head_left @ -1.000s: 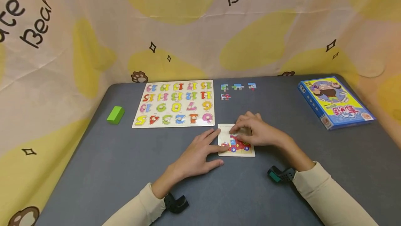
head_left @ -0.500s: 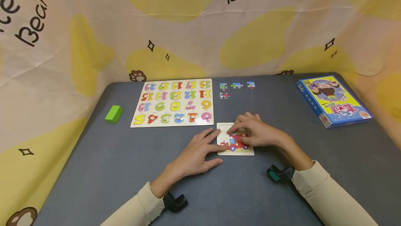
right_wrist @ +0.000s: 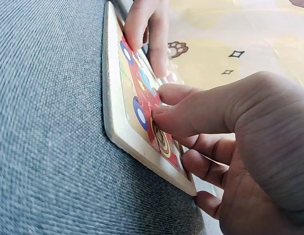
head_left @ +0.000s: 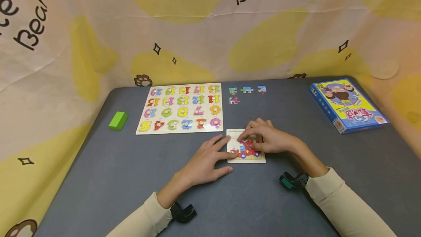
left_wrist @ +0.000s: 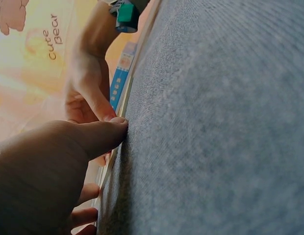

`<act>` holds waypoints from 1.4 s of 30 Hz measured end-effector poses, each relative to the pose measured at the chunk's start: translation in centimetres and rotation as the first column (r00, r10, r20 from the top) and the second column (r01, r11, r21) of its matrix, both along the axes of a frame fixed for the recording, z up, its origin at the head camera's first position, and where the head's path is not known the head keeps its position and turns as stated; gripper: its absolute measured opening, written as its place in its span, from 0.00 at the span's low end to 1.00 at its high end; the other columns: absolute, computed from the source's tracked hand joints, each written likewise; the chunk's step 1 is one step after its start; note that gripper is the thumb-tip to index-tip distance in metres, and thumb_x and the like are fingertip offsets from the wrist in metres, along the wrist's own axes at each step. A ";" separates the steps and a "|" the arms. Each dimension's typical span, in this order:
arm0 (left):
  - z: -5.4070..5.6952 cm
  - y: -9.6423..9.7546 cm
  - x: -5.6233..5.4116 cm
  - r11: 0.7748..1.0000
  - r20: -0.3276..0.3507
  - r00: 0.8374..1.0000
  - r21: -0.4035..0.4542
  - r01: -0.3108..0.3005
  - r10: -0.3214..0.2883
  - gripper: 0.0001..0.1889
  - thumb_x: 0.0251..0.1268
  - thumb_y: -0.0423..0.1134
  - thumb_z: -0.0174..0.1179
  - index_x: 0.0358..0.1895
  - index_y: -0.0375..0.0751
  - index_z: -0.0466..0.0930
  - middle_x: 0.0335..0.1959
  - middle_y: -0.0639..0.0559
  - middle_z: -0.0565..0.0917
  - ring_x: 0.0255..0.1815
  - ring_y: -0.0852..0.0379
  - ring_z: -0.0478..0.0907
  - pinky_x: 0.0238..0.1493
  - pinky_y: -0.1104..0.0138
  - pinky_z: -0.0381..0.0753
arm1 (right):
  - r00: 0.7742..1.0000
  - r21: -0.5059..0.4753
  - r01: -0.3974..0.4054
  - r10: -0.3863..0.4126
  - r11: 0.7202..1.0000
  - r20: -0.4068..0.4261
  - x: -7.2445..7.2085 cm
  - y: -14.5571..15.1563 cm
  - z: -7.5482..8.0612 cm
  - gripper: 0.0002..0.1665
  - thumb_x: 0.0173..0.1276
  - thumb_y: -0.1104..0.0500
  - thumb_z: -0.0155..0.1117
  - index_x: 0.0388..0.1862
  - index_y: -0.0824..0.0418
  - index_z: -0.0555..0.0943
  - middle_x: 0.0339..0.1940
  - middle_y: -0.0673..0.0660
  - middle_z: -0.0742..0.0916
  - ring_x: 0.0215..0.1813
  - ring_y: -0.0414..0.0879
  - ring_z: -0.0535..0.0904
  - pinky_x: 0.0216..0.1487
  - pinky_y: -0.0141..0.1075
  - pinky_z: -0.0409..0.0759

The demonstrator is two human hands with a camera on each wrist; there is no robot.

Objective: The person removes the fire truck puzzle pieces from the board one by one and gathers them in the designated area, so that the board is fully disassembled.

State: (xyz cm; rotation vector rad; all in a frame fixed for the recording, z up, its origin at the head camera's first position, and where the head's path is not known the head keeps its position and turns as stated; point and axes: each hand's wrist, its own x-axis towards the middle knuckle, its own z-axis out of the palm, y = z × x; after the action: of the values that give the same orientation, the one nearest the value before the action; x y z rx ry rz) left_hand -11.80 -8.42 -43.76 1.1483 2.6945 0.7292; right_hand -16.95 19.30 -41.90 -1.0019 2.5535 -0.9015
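Observation:
On the table lies a small square wooden jigsaw board point(head_left: 231, 134) with a red fire truck picture. My left hand point(head_left: 205, 162) has its fingers extended, with fingertips on the board's left side and the thumb lower, beside it. My right hand point(head_left: 271, 138) reaches in from the right, thumb and forefinger bent down onto a red puzzle piece point(head_left: 245, 144) in the truck picture. In the right wrist view, the right thumb point(right_wrist: 179, 115) and forefinger touch the truck close above its blue wheel point(right_wrist: 140, 112), while the other fingers curl past the board's edge.
Behind the left hand lies a number puzzle board point(head_left: 182, 133). Several loose jigsaw pieces point(head_left: 247, 90) lie near the back edge. A green block point(head_left: 118, 121) is at left, and a blue-and-yellow box point(head_left: 350, 105) at right. A patterned cloth point(head_left: 197, 39) hangs behind the table.
My right thumb has shifted slightly right, away from the forefinger, and more of the red truck shows between them. The left hand keeps its place on the board.

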 end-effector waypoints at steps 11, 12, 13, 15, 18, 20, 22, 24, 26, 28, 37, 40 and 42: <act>-0.1 0.0 0.0 1.000 -0.011 1.000 0.003 0.008 -0.008 0.23 0.69 0.53 0.66 0.66 0.60 0.80 0.81 0.46 0.63 0.83 0.41 0.54 0.77 0.41 0.59 | 1.000 -0.009 0.001 -0.001 1.000 0.008 -0.1 0.0 0.0 0.23 0.65 0.66 0.67 0.55 0.45 0.87 0.45 0.46 0.83 0.47 0.46 0.66 0.46 0.46 0.53; -0.1 0.0 0.0 1.000 -0.013 1.000 0.003 0.009 -0.009 0.23 0.69 0.53 0.66 0.66 0.60 0.80 0.81 0.46 0.63 0.83 0.41 0.54 0.77 0.41 0.60 | 1.000 -0.012 0.001 -0.001 1.000 0.008 -0.1 0.0 0.0 0.23 0.65 0.66 0.67 0.55 0.45 0.87 0.45 0.46 0.83 0.47 0.46 0.66 0.46 0.45 0.53; -0.1 0.0 0.0 1.000 -0.013 1.000 0.002 0.010 -0.010 0.24 0.69 0.53 0.65 0.66 0.60 0.80 0.81 0.46 0.63 0.83 0.41 0.54 0.76 0.41 0.60 | 1.000 -0.014 0.001 -0.001 1.000 0.009 0.0 0.0 0.0 0.23 0.64 0.66 0.67 0.55 0.45 0.87 0.45 0.46 0.83 0.47 0.46 0.66 0.46 0.45 0.53; -0.1 0.0 0.0 1.000 -0.012 1.000 0.001 0.010 -0.010 0.24 0.69 0.53 0.65 0.66 0.60 0.80 0.81 0.46 0.63 0.83 0.41 0.54 0.76 0.41 0.60 | 1.000 -0.018 0.002 -0.002 1.000 0.005 0.0 0.0 -0.1 0.24 0.64 0.67 0.67 0.54 0.44 0.87 0.44 0.46 0.84 0.47 0.47 0.66 0.46 0.45 0.53; -0.1 0.0 0.0 1.000 -0.012 1.000 0.001 0.010 -0.010 0.24 0.69 0.53 0.65 0.66 0.60 0.80 0.81 0.46 0.63 0.83 0.41 0.54 0.76 0.41 0.60 | 1.000 -0.023 0.003 -0.003 1.000 0.001 0.0 0.1 -0.1 0.24 0.64 0.66 0.68 0.55 0.44 0.87 0.43 0.45 0.84 0.46 0.46 0.66 0.46 0.45 0.53; -0.1 0.0 0.0 1.000 -0.014 1.000 0.001 0.010 -0.010 0.24 0.69 0.53 0.65 0.67 0.60 0.80 0.81 0.46 0.63 0.83 0.41 0.54 0.76 0.41 0.60 | 1.000 -0.021 0.004 -0.004 1.000 -0.001 -0.1 0.1 -0.1 0.24 0.64 0.65 0.69 0.55 0.43 0.87 0.43 0.45 0.84 0.45 0.46 0.66 0.46 0.45 0.54; -0.1 0.0 -0.1 1.000 -0.016 1.000 0.001 0.009 -0.009 0.24 0.69 0.53 0.65 0.67 0.60 0.80 0.81 0.46 0.63 0.83 0.41 0.54 0.76 0.41 0.60 | 1.000 -0.019 0.003 -0.003 1.000 0.000 -0.1 0.1 -0.1 0.23 0.64 0.64 0.69 0.55 0.43 0.87 0.43 0.44 0.85 0.45 0.45 0.66 0.46 0.44 0.54; -0.1 0.0 -0.1 1.000 -0.019 1.000 0.000 0.008 -0.008 0.24 0.69 0.53 0.65 0.67 0.60 0.80 0.81 0.46 0.63 0.83 0.41 0.54 0.76 0.41 0.60 | 1.000 -0.018 0.000 0.000 1.000 0.000 -0.1 0.2 -0.1 0.23 0.64 0.64 0.70 0.56 0.43 0.87 0.44 0.43 0.85 0.44 0.45 0.66 0.46 0.44 0.54; -0.1 0.0 -0.1 1.000 -0.019 1.000 -0.001 0.008 -0.008 0.24 0.69 0.53 0.65 0.67 0.60 0.80 0.81 0.46 0.63 0.83 0.41 0.54 0.77 0.41 0.60 | 1.000 -0.015 -0.003 0.003 1.000 0.002 -0.1 0.2 -0.1 0.23 0.63 0.63 0.71 0.56 0.43 0.86 0.44 0.43 0.85 0.44 0.45 0.66 0.46 0.44 0.55; -0.1 0.0 0.0 1.000 -0.020 1.000 -0.004 0.008 -0.008 0.24 0.69 0.53 0.65 0.67 0.60 0.80 0.81 0.46 0.63 0.83 0.41 0.55 0.77 0.41 0.60 | 1.000 -0.013 -0.005 0.005 1.000 0.004 0.0 0.2 0.0 0.23 0.63 0.62 0.72 0.56 0.43 0.86 0.43 0.43 0.85 0.44 0.46 0.66 0.46 0.44 0.55; 0.0 0.0 0.0 1.000 -0.022 1.000 -0.011 0.008 -0.008 0.24 0.69 0.53 0.65 0.67 0.60 0.80 0.80 0.46 0.64 0.83 0.41 0.55 0.76 0.41 0.60 | 1.000 0.001 -0.007 0.007 1.000 0.004 0.0 0.1 0.1 0.24 0.61 0.62 0.73 0.56 0.44 0.86 0.42 0.44 0.84 0.43 0.46 0.66 0.46 0.44 0.54; 0.0 0.0 0.0 1.000 -0.017 1.000 -0.011 0.006 -0.006 0.24 0.69 0.53 0.65 0.67 0.60 0.80 0.81 0.46 0.63 0.83 0.41 0.55 0.76 0.41 0.60 | 1.000 0.000 -0.006 0.006 1.000 0.004 0.0 0.1 0.2 0.24 0.61 0.62 0.73 0.56 0.45 0.87 0.43 0.45 0.84 0.44 0.46 0.66 0.46 0.44 0.54; 0.0 0.0 0.0 1.000 -0.015 1.000 -0.010 0.004 -0.004 0.24 0.69 0.53 0.65 0.67 0.60 0.80 0.81 0.46 0.63 0.83 0.42 0.55 0.76 0.41 0.60 | 1.000 -0.002 -0.003 0.003 1.000 0.005 0.0 0.1 0.2 0.23 0.62 0.62 0.73 0.56 0.45 0.87 0.43 0.45 0.85 0.44 0.46 0.66 0.46 0.44 0.54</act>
State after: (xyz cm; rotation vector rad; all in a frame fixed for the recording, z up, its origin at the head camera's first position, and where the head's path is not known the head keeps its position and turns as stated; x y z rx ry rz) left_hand -11.80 -8.41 -43.80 1.1616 2.7043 0.7086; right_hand -16.92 19.40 -41.72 -1.0026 2.5462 -0.9046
